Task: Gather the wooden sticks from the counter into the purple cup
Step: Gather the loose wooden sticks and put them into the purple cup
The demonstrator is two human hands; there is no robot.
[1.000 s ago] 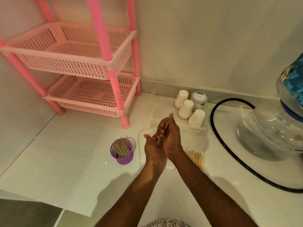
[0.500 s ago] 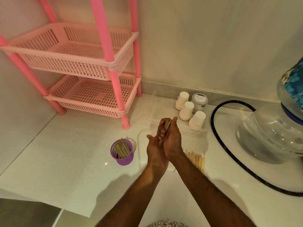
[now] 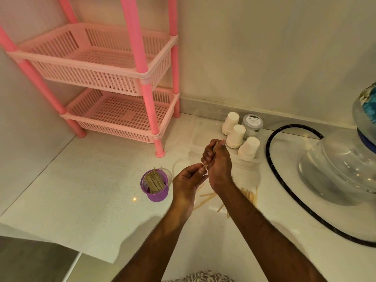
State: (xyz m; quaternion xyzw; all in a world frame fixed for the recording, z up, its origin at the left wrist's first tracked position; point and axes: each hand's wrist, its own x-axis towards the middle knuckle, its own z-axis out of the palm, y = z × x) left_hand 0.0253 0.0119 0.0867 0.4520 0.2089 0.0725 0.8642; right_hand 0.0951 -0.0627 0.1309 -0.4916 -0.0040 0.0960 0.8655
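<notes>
Two hands, one bundle of sticks above the counter

Right hand (image 3: pixel 218 165): fingers curled round a small bundle of thin, flat, pale wooden sticks (image 3: pixel 211 157), thumb up beside the tips. Left hand (image 3: pixel 188 183): fingertips pinching the bundle's lower end, palm turned up. Bundle held in the air, just right of the short purple plastic cup (image 3: pixel 155 187).

Judgement: the sticks are being squared up before they go in. Best to even the ends, keep the grip snug so none slips, then lower the bundle end-first into the free side of the cup.

Cup: ribbed inside, already holding a leaning sheaf of the same sticks. Right of the cup, under and past the forearms, loose sticks (image 3: pixel 205 198) lie scattered on the glossy speckled white counter (image 3: pixel 91 190); a neater row (image 3: pixel 250 195) lies further right. Behind the cup: a pink slatted plastic rack (image 3: pixel 114 82). Right and back of the cup: three upturned white paper cups (image 3: pixel 236 136).
</notes>
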